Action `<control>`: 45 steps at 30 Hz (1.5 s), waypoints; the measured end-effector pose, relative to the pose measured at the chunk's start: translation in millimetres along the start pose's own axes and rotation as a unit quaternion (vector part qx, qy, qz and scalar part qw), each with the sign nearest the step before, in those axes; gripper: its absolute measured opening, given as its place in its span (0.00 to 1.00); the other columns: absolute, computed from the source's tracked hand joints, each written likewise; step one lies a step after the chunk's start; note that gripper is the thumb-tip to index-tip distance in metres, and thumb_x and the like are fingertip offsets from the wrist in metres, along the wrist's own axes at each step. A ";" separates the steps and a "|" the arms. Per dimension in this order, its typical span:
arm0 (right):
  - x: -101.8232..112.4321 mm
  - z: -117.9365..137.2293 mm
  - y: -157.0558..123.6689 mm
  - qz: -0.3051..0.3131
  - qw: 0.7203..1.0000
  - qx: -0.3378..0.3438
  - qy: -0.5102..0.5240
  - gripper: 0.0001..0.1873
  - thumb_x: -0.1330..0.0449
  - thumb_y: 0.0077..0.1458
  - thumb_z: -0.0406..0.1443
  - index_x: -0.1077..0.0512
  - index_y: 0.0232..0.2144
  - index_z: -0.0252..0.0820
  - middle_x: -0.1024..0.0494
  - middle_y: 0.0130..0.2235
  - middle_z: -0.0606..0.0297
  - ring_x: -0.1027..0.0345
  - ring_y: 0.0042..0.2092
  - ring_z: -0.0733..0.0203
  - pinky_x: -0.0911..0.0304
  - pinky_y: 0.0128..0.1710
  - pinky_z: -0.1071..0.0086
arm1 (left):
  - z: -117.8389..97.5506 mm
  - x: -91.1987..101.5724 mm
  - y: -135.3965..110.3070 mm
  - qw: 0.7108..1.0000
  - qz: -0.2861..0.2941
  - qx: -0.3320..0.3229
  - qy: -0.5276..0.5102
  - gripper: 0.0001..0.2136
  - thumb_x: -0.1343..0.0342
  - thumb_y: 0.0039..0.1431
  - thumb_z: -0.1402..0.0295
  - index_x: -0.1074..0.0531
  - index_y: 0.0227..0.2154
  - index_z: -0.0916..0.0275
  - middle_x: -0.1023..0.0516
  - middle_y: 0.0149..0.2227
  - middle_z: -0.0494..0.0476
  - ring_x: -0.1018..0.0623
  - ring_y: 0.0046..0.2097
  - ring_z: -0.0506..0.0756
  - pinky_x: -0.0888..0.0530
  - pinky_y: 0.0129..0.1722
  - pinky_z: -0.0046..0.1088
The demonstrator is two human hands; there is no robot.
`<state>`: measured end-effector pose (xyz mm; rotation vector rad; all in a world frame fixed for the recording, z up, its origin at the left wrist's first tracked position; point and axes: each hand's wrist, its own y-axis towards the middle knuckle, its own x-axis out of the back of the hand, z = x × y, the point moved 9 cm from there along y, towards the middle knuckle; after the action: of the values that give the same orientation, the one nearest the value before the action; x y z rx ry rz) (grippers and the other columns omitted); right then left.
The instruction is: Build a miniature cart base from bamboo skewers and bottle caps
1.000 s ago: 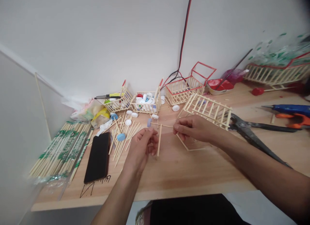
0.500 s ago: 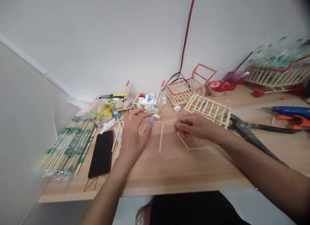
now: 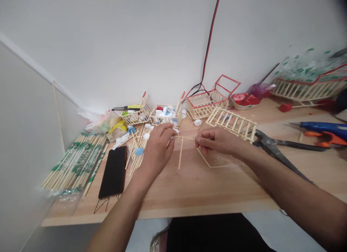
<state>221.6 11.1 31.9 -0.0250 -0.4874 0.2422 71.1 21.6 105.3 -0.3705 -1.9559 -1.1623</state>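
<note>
At the middle of the bench (image 3: 211, 197), the right hand (image 3: 210, 140) has thumb and fingertips pressed together, pinching a thin stick (image 3: 187, 139) by its end, and that stick runs out towards nine o'clock. There's the left hand (image 3: 159, 145) at the far end of it, fingers curved, thumb a little apart; whether it grips anything, there's no telling from this angle. Between the two, a second stick (image 3: 180, 154) points down to six o'clock, top end right at the thin stick, joined or merely crossing, impossible to say. Just below the right hand, it's an angled pair of sticks (image 3: 204, 158), the corner towards six, one leg off to three.

Moving out now! Two o'clock from the right hand, close in, a slatted frame (image 3: 233, 123); at three, the pliers (image 3: 273, 150), handles splayed. Up at twelve, a red-trimmed basket (image 3: 207, 103); between one and two, a dish of red paint (image 3: 244, 101) with a brush (image 3: 261, 80) slanting out of it.

Round to the left hand: loose sticks (image 3: 132, 145) heaped at nine o'clock, a blue cap (image 3: 138, 151) on top; the phone (image 3: 113, 172) flat at eight, wrapped chopsticks (image 3: 76, 165) beyond. And near twelve, a stick basket (image 3: 177, 116) loaded with white caps (image 3: 166, 114)!
</note>
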 end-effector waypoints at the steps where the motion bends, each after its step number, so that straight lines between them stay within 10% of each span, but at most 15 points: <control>1: 0.0 -0.4 0.2 0.001 1.000 -0.001 -0.001 0.17 0.46 0.55 0.49 0.27 0.27 0.43 0.27 0.21 0.68 0.41 0.22 0.67 0.49 0.24 0.71 | 0.1 -0.9 -0.2 1.000 0.000 0.000 0.000 0.08 0.49 0.57 0.78 0.31 0.37 0.61 0.27 0.48 0.59 0.30 0.52 0.57 0.33 0.53 0.39; 21: 0.5 8.7 2.5 0.006 1.000 -0.010 0.000 0.25 0.47 0.56 0.55 0.26 0.29 0.40 0.24 0.24 0.65 0.34 0.27 0.65 0.43 0.28 0.71 | 10.8 -1.5 -7.4 0.999 -0.024 0.010 -0.044 0.05 0.48 0.59 0.76 0.28 0.35 0.62 0.24 0.42 0.58 0.27 0.47 0.55 0.30 0.49 0.36; 31: 7.2 3.3 -6.7 -0.058 0.984 -0.039 0.164 0.34 0.51 0.54 0.61 0.26 0.45 0.40 0.22 0.46 0.51 0.27 0.47 0.50 0.32 0.39 0.64 | 19.5 15.1 -12.9 0.995 -0.053 0.049 -0.074 0.06 0.46 0.57 0.78 0.27 0.32 0.62 0.22 0.40 0.58 0.25 0.45 0.56 0.29 0.47 0.37; 39: 6.9 -6.4 -44.5 -0.074 0.995 -0.061 -0.023 0.25 0.38 0.48 0.53 0.24 0.45 0.47 0.21 0.46 0.59 0.27 0.45 0.48 0.32 0.43 0.58 | 24.6 28.7 -16.8 0.992 -0.090 0.068 -0.064 0.05 0.45 0.56 0.78 0.28 0.30 0.62 0.22 0.38 0.56 0.25 0.43 0.55 0.29 0.45 0.35; 45: -27.6 16.2 -22.1 -0.087 0.995 0.011 -0.046 0.21 0.44 0.56 0.49 0.24 0.43 0.44 0.21 0.45 0.59 0.28 0.45 0.52 0.34 0.42 0.62 | 24.9 32.2 -16.8 0.991 -0.096 0.076 -0.058 0.06 0.46 0.56 0.78 0.28 0.30 0.61 0.23 0.37 0.56 0.25 0.43 0.55 0.29 0.45 0.35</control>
<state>195.3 -17.5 35.3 0.0493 -0.5747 0.0777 28.5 28.7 113.8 -0.1759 -2.2053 -1.1234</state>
